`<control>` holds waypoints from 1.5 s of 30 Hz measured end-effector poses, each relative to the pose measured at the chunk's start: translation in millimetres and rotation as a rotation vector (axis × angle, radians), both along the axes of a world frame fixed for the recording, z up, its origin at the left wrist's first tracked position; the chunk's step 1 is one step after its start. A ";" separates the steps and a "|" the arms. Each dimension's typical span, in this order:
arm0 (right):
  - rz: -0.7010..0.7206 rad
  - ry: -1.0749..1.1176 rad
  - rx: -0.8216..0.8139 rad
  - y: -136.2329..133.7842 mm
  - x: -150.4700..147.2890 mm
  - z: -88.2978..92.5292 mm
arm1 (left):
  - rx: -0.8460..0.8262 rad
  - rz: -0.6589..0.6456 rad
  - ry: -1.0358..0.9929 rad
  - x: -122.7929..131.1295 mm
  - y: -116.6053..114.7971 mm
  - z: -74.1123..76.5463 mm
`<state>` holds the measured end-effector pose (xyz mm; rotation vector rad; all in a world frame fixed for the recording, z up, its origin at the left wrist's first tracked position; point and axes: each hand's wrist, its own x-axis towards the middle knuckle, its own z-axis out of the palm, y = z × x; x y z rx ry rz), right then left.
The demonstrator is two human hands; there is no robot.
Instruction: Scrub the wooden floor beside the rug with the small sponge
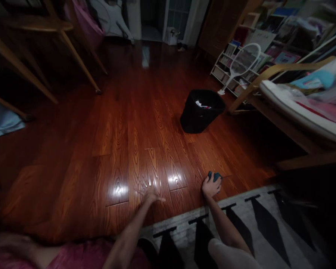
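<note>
My left hand [149,193] is just over the shiny wooden floor [156,164], or touching it; I cannot tell which. Its fingers are spread and slightly blurred, with nothing in them. To the right, my right hand [212,186] is closed over a small dark teal thing [213,176] low at the floor. Fingers cover much of that thing, so its kind is unclear; a thin dark line runs out from its right side. Beyond my right hand stands a black trash bin [194,117] with white and red scraps inside.
A black and white patterned rug [240,213] lies under my forearms. On the right are a wooden armchair [285,67] loaded with bags and a white rack [220,73] with a racket [245,59] leaning on it. Wooden chair legs [78,61] stand at left.
</note>
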<state>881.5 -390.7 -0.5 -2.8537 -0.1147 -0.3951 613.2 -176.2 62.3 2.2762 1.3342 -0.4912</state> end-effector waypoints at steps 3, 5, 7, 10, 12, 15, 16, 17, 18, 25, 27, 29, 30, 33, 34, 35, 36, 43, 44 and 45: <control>0.160 0.030 -0.001 35.3 -53.8 3.1 | 0.001 -0.048 -0.055 -4.4 0.3 6.7; 0.285 0.059 -0.016 56.0 -89.6 5.3 | 0.009 -0.101 -0.100 -14.2 0.4 11.4; 0.416 0.088 -0.041 73.4 -124.4 6.0 | -0.001 -0.168 -0.166 -30.3 0.1 14.6; 0.637 0.117 -0.082 92.9 -170.4 4.7 | -0.064 -0.240 -0.270 -60.6 -1.0 16.7; 0.765 0.122 -0.100 100.2 -191.7 3.7 | -0.107 -0.275 -0.320 -79.4 -1.3 18.1; 0.916 0.131 -0.114 99.2 -197.6 5.2 | -0.149 -0.329 -0.338 -100.0 2.0 22.2; 0.988 0.142 -0.122 95.4 -191.1 6.6 | -0.164 -0.343 -0.330 -105.3 4.4 23.9; 1.078 0.156 -0.132 90.3 -180.7 8.1 | -0.183 -0.353 -0.321 -110.4 7.2 25.5; 1.167 0.168 -0.140 84.2 -167.4 9.5 | -0.203 -0.357 -0.311 -115.6 10.2 26.9; 0.530 0.080 0.116 69.5 -118.0 -0.2 | -0.307 -0.283 -0.263 -153.6 19.1 34.8; 0.293 0.034 0.232 87.5 -145.4 -4.7 | -0.330 -0.240 -0.241 -159.2 18.2 38.6; 0.238 0.006 0.291 111.9 -186.1 -5.1 | -0.342 -0.199 -0.224 -162.4 17.8 43.8; 0.276 0.009 0.288 124.2 -208.7 -3.6 | -0.341 -0.181 -0.221 -163.8 17.8 47.0; 0.549 0.082 0.175 152.4 -272.5 3.3 | -0.318 -0.144 -0.232 -171.1 17.7 57.7; 0.678 0.115 0.125 157.5 -289.4 5.4 | -0.305 -0.134 -0.239 -175.1 17.2 61.5; 0.822 0.144 0.077 160.4 -302.6 7.2 | -0.291 -0.125 -0.244 -179.9 16.3 65.2; 0.971 0.169 0.036 161.4 -311.5 8.6 | -0.277 -0.116 -0.248 -185.2 15.1 68.7; 1.496 0.233 -0.084 134.5 -246.2 11.7 | -0.171 -0.082 -0.264 -218.2 7.7 85.4; 1.419 0.215 -0.069 126.6 -226.8 9.5 | -0.153 -0.085 -0.272 -220.3 8.0 86.2; 1.299 0.191 -0.045 117.7 -208.2 6.3 | -0.140 -0.086 -0.277 -221.7 8.6 86.6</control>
